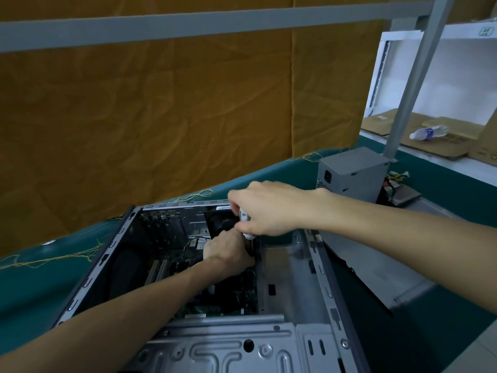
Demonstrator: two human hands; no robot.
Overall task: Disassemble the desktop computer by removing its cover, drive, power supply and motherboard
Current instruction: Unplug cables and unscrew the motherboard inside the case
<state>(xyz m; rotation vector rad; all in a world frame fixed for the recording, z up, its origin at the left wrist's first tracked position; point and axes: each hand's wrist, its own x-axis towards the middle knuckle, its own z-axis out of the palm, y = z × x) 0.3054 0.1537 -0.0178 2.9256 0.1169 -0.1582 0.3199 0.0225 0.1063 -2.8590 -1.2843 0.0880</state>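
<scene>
a person's two bare hands meet inside an open grey steel desktop computer case [317,267] lying on its side, cover off, on a teal-covered table [32,286]. well left of the grip, loose yellow threads [53,261] trail over the cloth before a hanging ochre fabric backdrop [161,103]. just left of and below the grip, the green motherboard [172,265] sits in the floor of the case, its pale expansion slots showing beside the forearm. the left hand [228,254] reaches down into the case with fingers curled, but what they hold is hidden, so its grasp cannot be told. directly above it, touching or nearly so, the right hand [269,208] wraps fingers and thumb round the white handle of a screwdriver [246,222], held upright with its shaft pointing down into the case. right of the grip the bare metal bay of the case lies open. further right and behind, well apart from the hands, the grey box-shaped power supply [352,173] stands on the table with its cables behind it. beyond that, a clear plastic water bottle [427,132] lies on flattened brown cardboard [382,122].
</scene>
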